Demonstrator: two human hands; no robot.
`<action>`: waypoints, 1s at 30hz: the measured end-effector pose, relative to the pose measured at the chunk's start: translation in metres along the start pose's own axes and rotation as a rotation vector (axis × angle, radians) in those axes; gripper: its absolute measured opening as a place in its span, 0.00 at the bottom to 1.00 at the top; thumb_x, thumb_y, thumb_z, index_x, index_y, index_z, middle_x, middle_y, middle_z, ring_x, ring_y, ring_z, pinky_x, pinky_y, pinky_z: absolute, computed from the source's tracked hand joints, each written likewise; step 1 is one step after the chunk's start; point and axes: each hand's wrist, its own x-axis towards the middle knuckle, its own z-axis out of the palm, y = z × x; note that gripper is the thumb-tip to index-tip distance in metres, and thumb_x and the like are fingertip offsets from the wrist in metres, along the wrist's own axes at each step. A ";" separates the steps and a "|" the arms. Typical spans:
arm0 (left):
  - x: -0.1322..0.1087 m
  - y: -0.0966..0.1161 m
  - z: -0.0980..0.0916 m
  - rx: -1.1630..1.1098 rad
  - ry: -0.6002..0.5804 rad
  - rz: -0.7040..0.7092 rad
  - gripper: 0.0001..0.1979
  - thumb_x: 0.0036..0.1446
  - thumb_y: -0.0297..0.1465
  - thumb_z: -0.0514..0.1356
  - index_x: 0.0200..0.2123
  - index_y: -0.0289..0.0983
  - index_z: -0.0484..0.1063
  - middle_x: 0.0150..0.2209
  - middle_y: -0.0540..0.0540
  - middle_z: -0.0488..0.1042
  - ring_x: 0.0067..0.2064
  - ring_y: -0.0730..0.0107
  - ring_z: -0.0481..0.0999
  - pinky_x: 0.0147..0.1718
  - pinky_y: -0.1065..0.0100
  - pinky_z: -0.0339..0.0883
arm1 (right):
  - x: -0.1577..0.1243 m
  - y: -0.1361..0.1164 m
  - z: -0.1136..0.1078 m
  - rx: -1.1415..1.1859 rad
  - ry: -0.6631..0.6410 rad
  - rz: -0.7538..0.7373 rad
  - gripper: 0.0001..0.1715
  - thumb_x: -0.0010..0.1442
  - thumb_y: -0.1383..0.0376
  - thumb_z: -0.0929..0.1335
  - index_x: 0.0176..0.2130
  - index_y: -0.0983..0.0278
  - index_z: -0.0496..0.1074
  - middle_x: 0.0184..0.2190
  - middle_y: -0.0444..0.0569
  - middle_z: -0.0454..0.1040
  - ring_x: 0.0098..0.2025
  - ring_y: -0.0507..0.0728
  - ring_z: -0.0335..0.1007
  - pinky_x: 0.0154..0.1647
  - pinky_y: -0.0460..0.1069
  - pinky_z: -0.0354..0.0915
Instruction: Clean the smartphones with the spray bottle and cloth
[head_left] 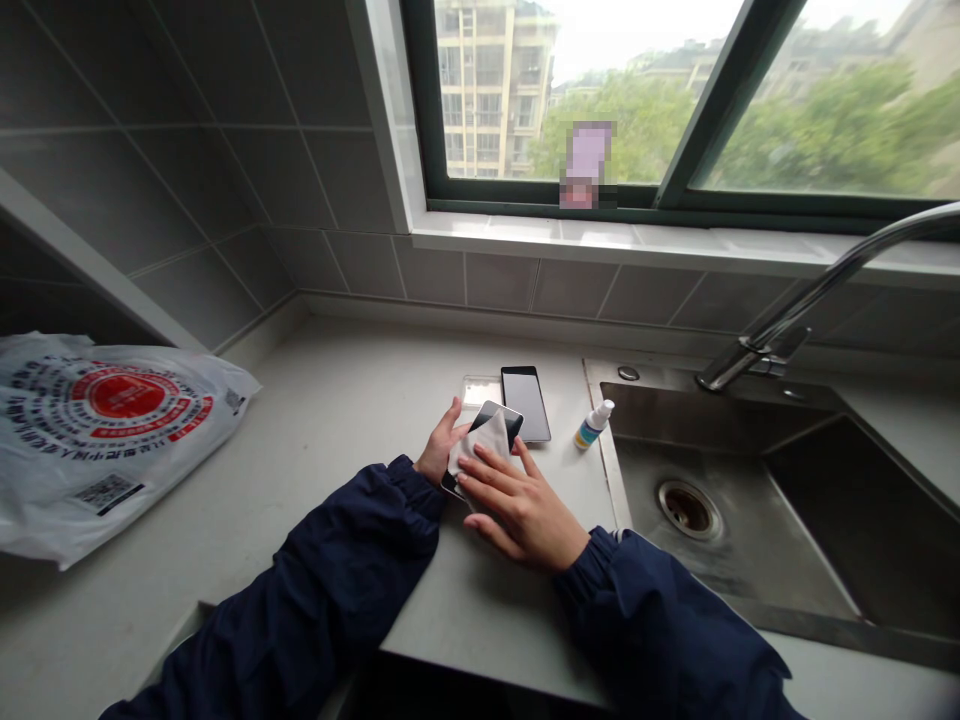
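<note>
My left hand (441, 448) is closed around the edge of a smartphone (513, 424), tilted above the counter. A light grey cloth (489, 434) covers much of its dark screen. My right hand (517, 498) lies on the cloth with its fingers stretched out and apart, pressing it against the phone. Just beyond the hands, a flat dark-edged device (526, 408) like a second phone or tablet rests on the counter. A clear plastic case (474, 390) lies beside it, partly hidden. To the right stands a small spray bottle (592, 428) with a white top.
At right is a steel sink (810, 520) with a drain (688, 508) and a chrome faucet (750, 350). A white plastic bag (142, 430) with red print sits on the left of the pale counter (322, 400). A window (637, 110) is behind.
</note>
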 end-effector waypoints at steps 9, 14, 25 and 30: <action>0.002 0.001 0.000 -0.064 -0.057 -0.005 0.44 0.63 0.58 0.40 0.58 0.24 0.67 0.37 0.33 0.78 0.32 0.59 0.77 0.35 0.62 0.68 | -0.002 0.008 0.004 0.022 0.207 0.130 0.20 0.71 0.62 0.62 0.58 0.62 0.71 0.61 0.53 0.70 0.68 0.64 0.57 0.71 0.69 0.42; 0.001 0.001 0.000 0.017 -0.013 0.002 0.46 0.62 0.59 0.41 0.58 0.21 0.67 0.38 0.31 0.79 0.36 0.55 0.79 0.37 0.62 0.68 | -0.001 0.001 0.003 0.061 0.149 -0.004 0.20 0.70 0.61 0.63 0.58 0.62 0.71 0.60 0.52 0.71 0.68 0.63 0.58 0.73 0.67 0.38; 0.002 0.001 0.001 -0.075 -0.090 0.000 0.42 0.64 0.56 0.39 0.58 0.26 0.67 0.40 0.33 0.78 0.39 0.53 0.79 0.44 0.57 0.69 | -0.002 0.012 0.009 -0.043 0.220 0.184 0.22 0.70 0.63 0.62 0.61 0.63 0.68 0.64 0.54 0.66 0.69 0.65 0.55 0.70 0.69 0.45; 0.001 0.000 0.002 -0.052 -0.022 0.014 0.41 0.64 0.56 0.43 0.59 0.25 0.66 0.41 0.31 0.78 0.41 0.51 0.79 0.45 0.57 0.69 | -0.002 0.007 0.008 -0.018 0.155 0.070 0.23 0.69 0.62 0.64 0.61 0.63 0.68 0.64 0.54 0.66 0.70 0.65 0.53 0.71 0.68 0.46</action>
